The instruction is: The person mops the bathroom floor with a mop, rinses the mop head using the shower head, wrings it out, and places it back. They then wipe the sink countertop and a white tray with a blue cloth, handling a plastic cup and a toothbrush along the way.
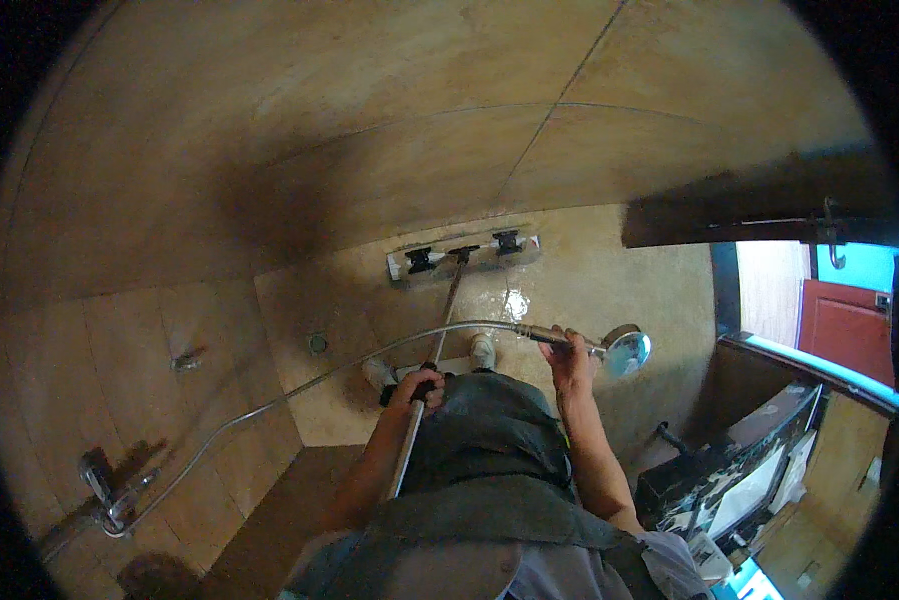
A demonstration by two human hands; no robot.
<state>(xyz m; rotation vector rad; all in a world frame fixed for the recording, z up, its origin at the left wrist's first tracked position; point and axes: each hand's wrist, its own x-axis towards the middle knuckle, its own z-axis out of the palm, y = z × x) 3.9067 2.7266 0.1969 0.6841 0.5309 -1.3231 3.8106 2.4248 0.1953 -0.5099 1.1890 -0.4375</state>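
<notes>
My left hand is wrapped round the metal pole of a flat floor mop. The wide mop head, with black clips on it, lies on the wet floor by the foot of the wall ahead. In my right hand is a chrome handheld shower head, held out to the right with its round face partly in view. Its metal hose runs left across the pole to a wall tap. Whether water flows cannot be seen.
Tiled walls stand ahead and at left. A round floor drain lies left of my shoes. At right are a dark counter with things on it and a doorway showing a red door. A metal hook hangs beside it.
</notes>
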